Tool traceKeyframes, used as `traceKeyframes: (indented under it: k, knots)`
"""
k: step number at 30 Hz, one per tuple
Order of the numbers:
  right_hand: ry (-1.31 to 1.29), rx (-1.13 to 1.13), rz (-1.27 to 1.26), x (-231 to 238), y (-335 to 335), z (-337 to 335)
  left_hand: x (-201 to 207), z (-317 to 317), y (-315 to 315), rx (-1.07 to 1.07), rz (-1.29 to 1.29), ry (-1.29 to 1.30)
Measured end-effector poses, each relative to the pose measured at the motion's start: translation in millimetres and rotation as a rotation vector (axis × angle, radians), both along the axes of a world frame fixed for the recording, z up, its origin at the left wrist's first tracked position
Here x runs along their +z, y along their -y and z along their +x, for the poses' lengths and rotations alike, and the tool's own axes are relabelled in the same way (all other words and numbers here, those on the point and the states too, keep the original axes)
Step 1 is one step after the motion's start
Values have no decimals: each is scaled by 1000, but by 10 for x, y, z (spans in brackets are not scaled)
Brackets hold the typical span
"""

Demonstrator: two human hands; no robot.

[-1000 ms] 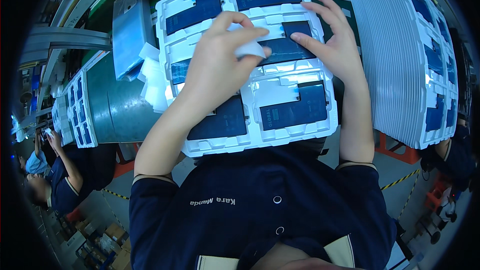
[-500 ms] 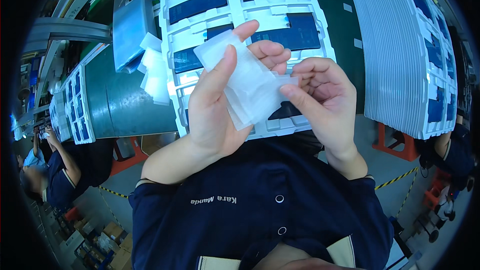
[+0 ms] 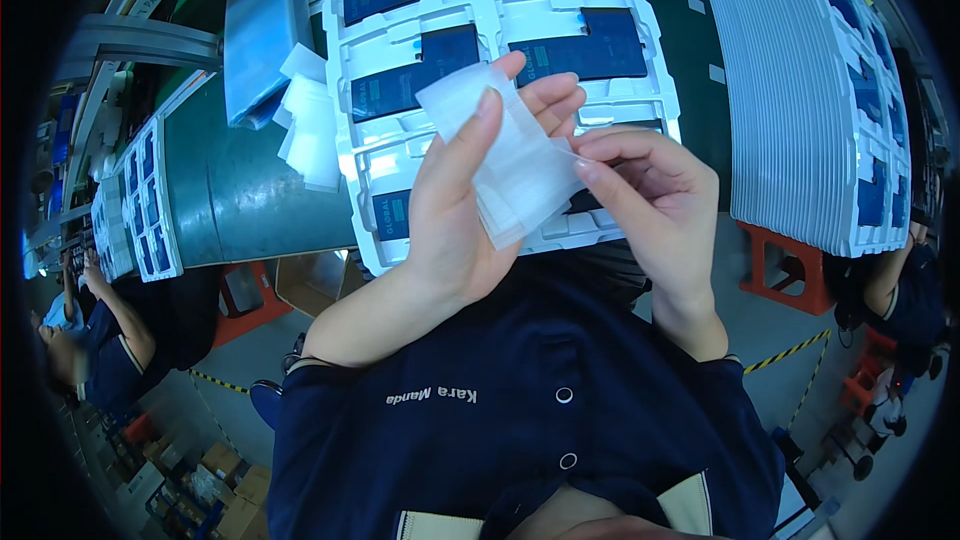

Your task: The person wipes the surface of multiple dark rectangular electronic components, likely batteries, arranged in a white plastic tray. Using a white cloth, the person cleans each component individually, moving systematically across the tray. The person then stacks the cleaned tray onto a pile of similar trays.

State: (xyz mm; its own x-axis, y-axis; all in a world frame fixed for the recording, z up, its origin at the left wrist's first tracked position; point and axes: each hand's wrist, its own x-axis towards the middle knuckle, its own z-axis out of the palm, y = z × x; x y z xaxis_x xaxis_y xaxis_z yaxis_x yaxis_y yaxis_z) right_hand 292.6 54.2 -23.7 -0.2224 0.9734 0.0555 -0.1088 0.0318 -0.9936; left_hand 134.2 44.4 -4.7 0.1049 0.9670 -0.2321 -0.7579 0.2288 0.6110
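Observation:
Above a white plastic tray (image 3: 410,140), my left hand (image 3: 455,190) holds a small stack of thin translucent white sheets (image 3: 515,170), the thumb pressed on top and the fingers behind. My right hand (image 3: 655,195) pinches the right edge of the sheets between thumb and forefinger. Dark flat L-shaped battery packs (image 3: 580,45) lie in the tray's pockets, one battery pack (image 3: 410,80) just beyond my left hand. The lower pockets are partly hidden by my hands and the sheets.
Left of the tray lie more white sheets (image 3: 312,125) and a clear blue-tinted plastic sleeve (image 3: 262,40) on the green bench (image 3: 220,190). A tall stack of trays (image 3: 790,120) stands at the right. Red stools (image 3: 785,275) stand below, and a co-worker (image 3: 110,340) is at far left.
Both hands and the sheets have shifted slightly right. The right fingertips now pinch only a thin edge of the sheets, where before they gripped a fanned corner.

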Motion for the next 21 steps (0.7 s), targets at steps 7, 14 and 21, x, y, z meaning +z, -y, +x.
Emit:
traceKeyframes:
  k: [7, 14, 21]
  knots:
    - [-58, -74, 6, 49, -127, 341, -79, -135, 8, 69, 23, -36]
    - [79, -244, 127, -112, -259, 790, 90, -83, 198, -407, 572, -1711]
    - [97, -231, 411, -105, -309, 873, 51, 5, 78, -366, 497, -1752]
